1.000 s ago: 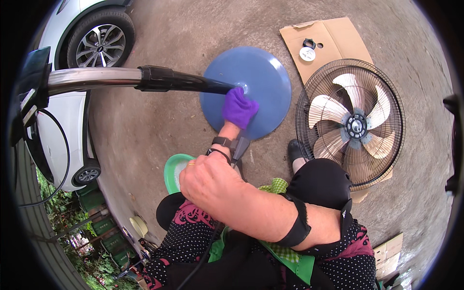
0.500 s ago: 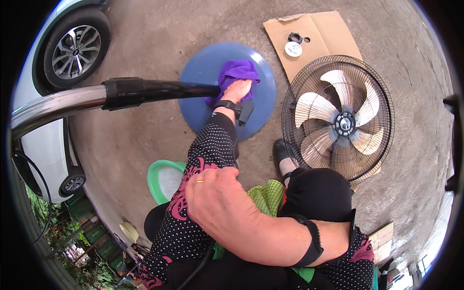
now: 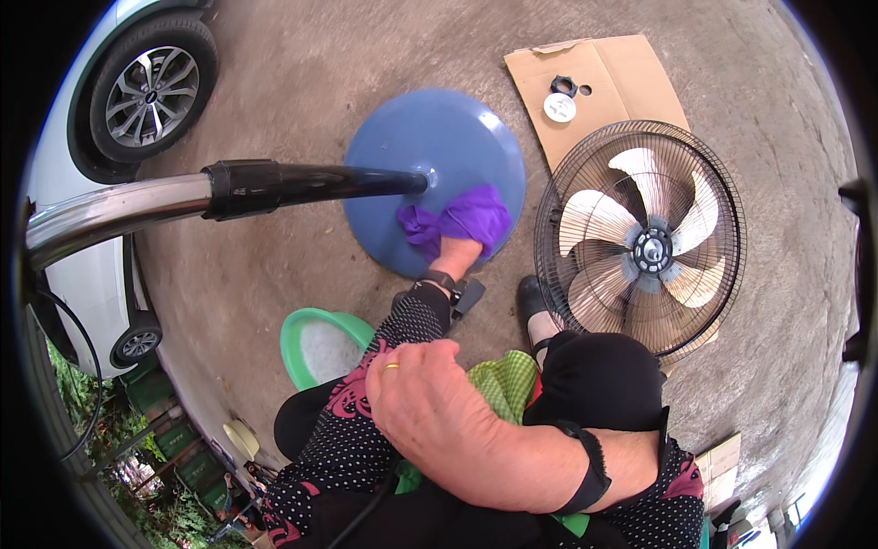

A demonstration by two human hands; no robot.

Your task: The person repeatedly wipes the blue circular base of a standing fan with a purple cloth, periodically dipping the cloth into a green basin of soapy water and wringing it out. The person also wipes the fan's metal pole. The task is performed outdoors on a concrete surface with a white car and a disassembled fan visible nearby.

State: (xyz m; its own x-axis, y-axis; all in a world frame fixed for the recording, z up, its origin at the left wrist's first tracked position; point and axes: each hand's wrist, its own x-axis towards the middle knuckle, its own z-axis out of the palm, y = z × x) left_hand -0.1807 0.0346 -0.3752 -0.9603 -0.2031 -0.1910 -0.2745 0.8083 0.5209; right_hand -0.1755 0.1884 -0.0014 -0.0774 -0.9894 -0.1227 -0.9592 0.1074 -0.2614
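My left hand (image 3: 460, 258) presses a bunched purple cloth (image 3: 476, 220) onto the near right part of a round blue base (image 3: 389, 137). The cloth covers most of its fingers. Rising from the base's middle, a black and chrome pole (image 3: 302, 186) runs toward the left side of the view. My right hand (image 3: 430, 393) lies across my patterned left sleeve, wearing a ring. Its fingers curl down with their tips hidden, so what they hold, if anything, does not show.
To the right lies a caged fan head (image 3: 653, 250), overlapping flattened cardboard (image 3: 631, 73). A white disc (image 3: 560, 108) and a black ring nut (image 3: 564, 86) sit on the cardboard. A green basin (image 3: 293, 348) holds sudsy water. A white car (image 3: 73, 293) stands at left.
My left hand and the purple cloth have slid from beside the pole's foot toward the near right of the base. The pole's foot now shows. My right hand has barely shifted.
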